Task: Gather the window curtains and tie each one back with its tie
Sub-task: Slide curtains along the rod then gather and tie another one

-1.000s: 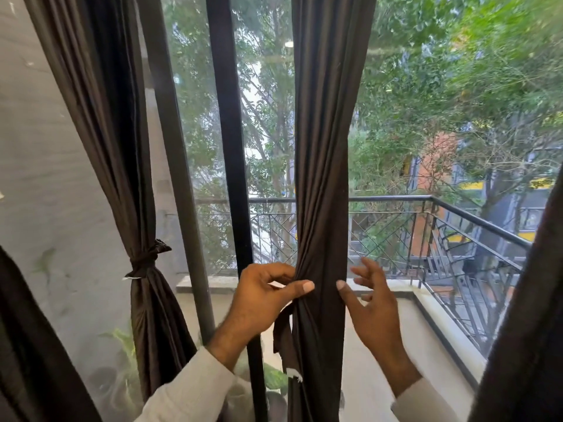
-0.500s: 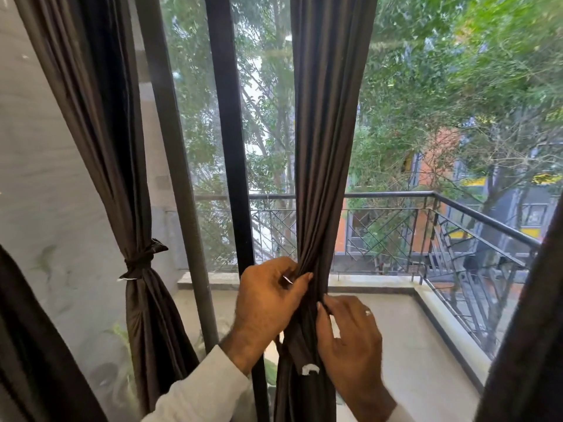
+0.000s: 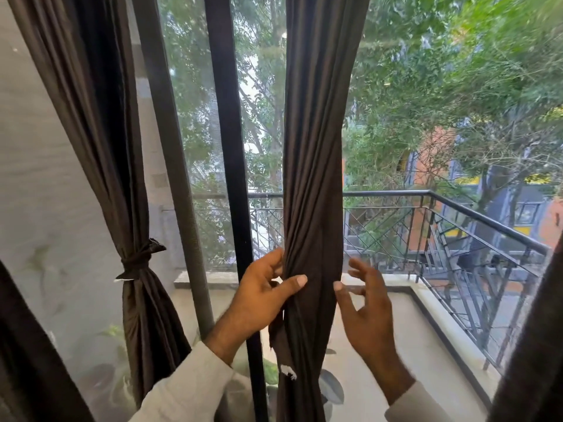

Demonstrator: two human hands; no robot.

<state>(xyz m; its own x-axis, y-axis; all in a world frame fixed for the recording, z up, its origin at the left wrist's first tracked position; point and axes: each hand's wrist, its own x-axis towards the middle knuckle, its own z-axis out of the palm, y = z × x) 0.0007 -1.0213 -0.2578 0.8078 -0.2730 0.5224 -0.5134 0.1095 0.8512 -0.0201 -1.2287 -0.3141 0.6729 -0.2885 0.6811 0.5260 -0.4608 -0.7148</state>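
The middle dark brown curtain (image 3: pixel 313 178) hangs gathered into a narrow column in front of the window. My left hand (image 3: pixel 262 296) grips its left side at waist height, thumb across the front and fingers curled behind. My right hand (image 3: pixel 365 306) is beside the curtain's right edge with fingers spread, the thumb tip just at the fabric. A loose strip of the tie (image 3: pixel 281 345) with a white tag dangles below my left hand. The left curtain (image 3: pixel 106 147) is bound by a knotted tie (image 3: pixel 137 260).
A black window frame post (image 3: pixel 231 178) stands just left of the middle curtain. More dark curtain fabric hangs at the right edge (image 3: pixel 530 345) and lower left (image 3: pixel 30 360). Outside are a balcony railing (image 3: pixel 457 208), potted leaves and trees.
My right hand has come off the front of the curtain and moved to its right side with fingers spread. My left hand keeps its hold, and the tie strip now hangs loose.
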